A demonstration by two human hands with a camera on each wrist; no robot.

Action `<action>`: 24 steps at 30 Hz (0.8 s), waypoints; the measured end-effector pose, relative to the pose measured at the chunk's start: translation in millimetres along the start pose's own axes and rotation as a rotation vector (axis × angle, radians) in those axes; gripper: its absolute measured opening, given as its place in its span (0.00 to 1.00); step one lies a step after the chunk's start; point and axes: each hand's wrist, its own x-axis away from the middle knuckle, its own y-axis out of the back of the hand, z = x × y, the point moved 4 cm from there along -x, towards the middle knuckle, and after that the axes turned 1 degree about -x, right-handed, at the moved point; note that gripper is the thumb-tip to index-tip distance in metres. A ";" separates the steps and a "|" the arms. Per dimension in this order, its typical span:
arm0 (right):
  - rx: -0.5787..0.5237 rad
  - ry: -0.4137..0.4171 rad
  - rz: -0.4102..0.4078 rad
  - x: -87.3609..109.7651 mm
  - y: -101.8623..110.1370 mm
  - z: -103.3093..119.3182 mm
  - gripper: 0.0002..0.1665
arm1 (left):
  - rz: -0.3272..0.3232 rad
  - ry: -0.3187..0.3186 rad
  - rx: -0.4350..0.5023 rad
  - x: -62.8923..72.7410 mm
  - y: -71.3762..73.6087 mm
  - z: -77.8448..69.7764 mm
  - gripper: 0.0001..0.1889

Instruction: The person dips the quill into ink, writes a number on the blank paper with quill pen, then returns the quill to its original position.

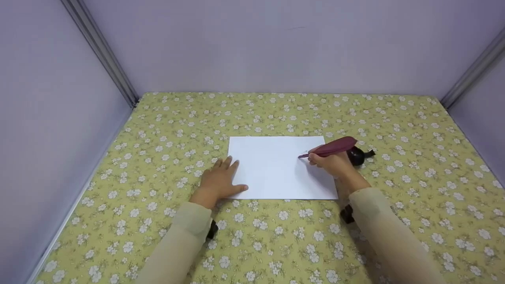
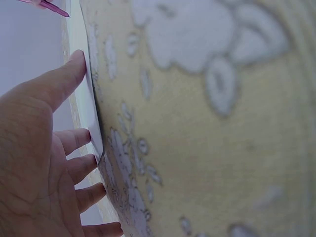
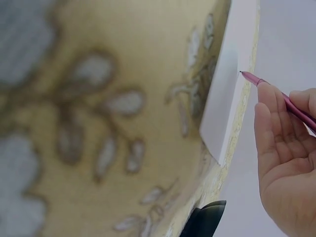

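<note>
A white sheet of paper lies flat on the flowered tablecloth. My right hand pinches a dark red feather pen, its tip close over the right part of the sheet. In the right wrist view, the slim pink-red pen runs between the thumb and fingers. At the sheet's left edge my left hand rests with spread fingers, thumb over the lower left corner. The left wrist view shows the fingers straight, thumb and fingertips along the paper's edge.
A round black object with a short neck stands just beyond the right hand, partly hidden by it. Yellow tablecloth with white flowers covers the table. Pale walls with metal corner posts enclose the back and sides.
</note>
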 end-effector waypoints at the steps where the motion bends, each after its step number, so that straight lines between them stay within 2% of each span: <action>1: 0.001 0.002 0.004 0.3 -0.3 0.1 0.15 | 0.000 0.002 0.001 -0.2 -0.2 -0.1 0.47; 9: 0.051 0.053 0.042 4.7 -2.2 3.0 0.15 | 0.000 -0.002 -0.009 -0.6 -0.5 -0.5 0.46; 18: 0.008 0.030 0.110 11.5 -5.5 1.4 0.19 | -0.011 -0.015 -0.024 -1.7 -2.2 1.4 0.46; 24: 0.028 0.032 0.113 14.6 -5.5 0.4 0.18 | -0.011 -0.015 -0.018 -1.9 -2.9 1.8 0.46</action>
